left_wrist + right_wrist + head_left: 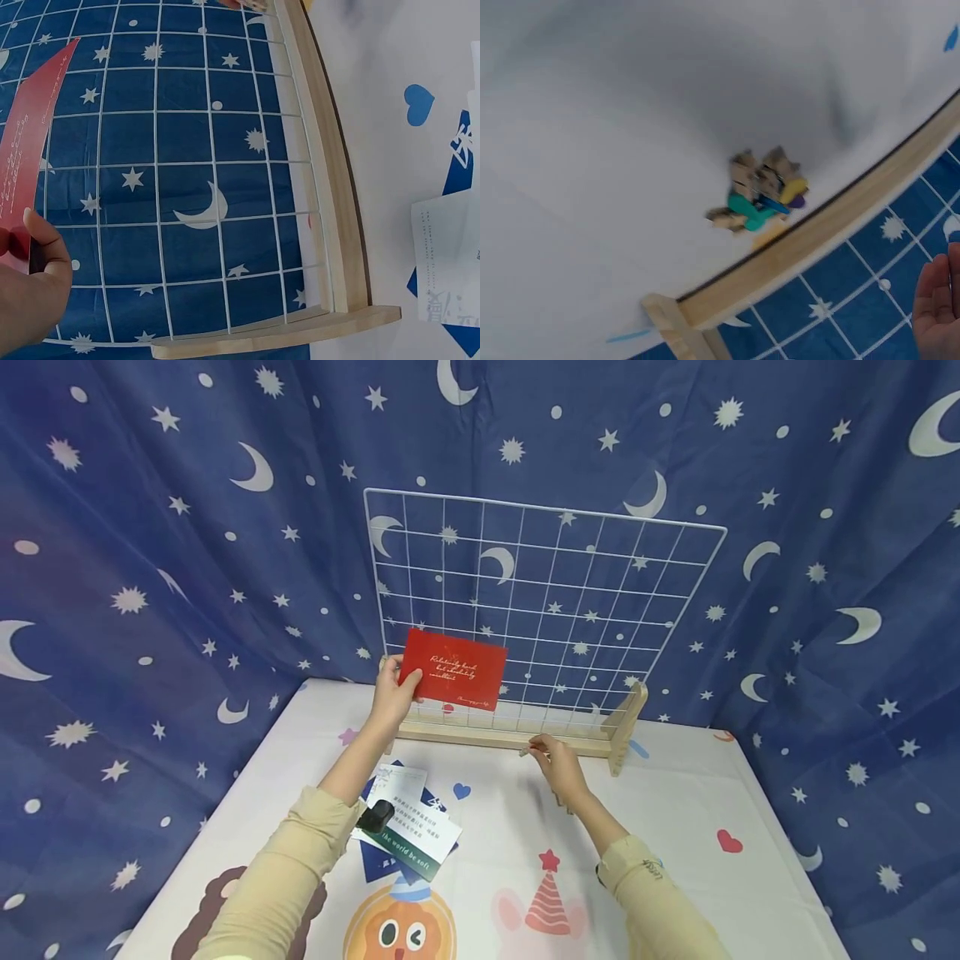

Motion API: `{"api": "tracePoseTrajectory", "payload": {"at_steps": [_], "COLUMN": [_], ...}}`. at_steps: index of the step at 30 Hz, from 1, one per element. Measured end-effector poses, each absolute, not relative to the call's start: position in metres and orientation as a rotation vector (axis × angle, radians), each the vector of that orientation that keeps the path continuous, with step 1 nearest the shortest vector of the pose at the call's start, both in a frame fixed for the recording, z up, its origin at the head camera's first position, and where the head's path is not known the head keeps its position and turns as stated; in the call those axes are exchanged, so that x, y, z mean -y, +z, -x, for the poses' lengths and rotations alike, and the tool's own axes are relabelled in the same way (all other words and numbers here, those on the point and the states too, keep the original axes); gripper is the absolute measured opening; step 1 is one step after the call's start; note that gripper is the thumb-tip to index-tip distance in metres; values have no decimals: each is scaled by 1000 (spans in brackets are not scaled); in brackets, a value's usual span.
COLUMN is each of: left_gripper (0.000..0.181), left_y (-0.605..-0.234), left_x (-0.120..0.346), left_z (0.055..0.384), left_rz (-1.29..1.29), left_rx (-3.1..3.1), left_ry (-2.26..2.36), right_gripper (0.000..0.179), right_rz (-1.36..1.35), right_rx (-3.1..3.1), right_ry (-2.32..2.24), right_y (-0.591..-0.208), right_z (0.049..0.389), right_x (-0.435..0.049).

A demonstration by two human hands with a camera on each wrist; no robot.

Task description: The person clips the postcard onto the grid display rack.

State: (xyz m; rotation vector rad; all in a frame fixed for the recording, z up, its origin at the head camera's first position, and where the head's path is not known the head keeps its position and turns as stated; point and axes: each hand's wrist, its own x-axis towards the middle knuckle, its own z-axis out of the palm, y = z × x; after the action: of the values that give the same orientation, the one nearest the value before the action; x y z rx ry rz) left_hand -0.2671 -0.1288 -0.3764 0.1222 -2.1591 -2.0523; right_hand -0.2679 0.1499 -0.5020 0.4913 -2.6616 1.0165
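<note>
My left hand (393,689) pinches the left edge of a red card (457,670) with white handwriting-style lettering, holding it up before a white wire grid (540,602). In the left wrist view the left hand (34,277) has thumb and fingers on the card (34,127). Low by the stand's wooden base, my right hand (558,768) pinches a small wooden clothespin (525,751); its details are too small to make out. Several wooden clothespins (746,176) with coloured decorations lie on the table near the base, partly hidden by the right hand in the head view.
The grid stands in a wooden base (495,740) with a foot (627,727) at its right end. Several overlapping cards (412,822) lie on the patterned white tablecloth (675,827), below the left forearm. A blue curtain (825,527) with moons and stars hangs behind.
</note>
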Motion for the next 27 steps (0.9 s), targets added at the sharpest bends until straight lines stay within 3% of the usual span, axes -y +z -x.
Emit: {"api": "tracePoseTrajectory", "payload": {"at_steps": [14, 27], "left_gripper": [30, 32], "left_y": [-367, -353], "left_x": [133, 139], "left_z": [274, 278], "left_rz": [-145, -168], "left_rx": [2114, 2072], "left_ry": [-2077, -2061], "right_gripper": [21, 20], "right_rz": [-652, -622], "right_rx": [2431, 2504], "right_ry": [1127, 1057], "right_y": [-454, -408], "right_z": [281, 286], "right_x": [-138, -129]}}
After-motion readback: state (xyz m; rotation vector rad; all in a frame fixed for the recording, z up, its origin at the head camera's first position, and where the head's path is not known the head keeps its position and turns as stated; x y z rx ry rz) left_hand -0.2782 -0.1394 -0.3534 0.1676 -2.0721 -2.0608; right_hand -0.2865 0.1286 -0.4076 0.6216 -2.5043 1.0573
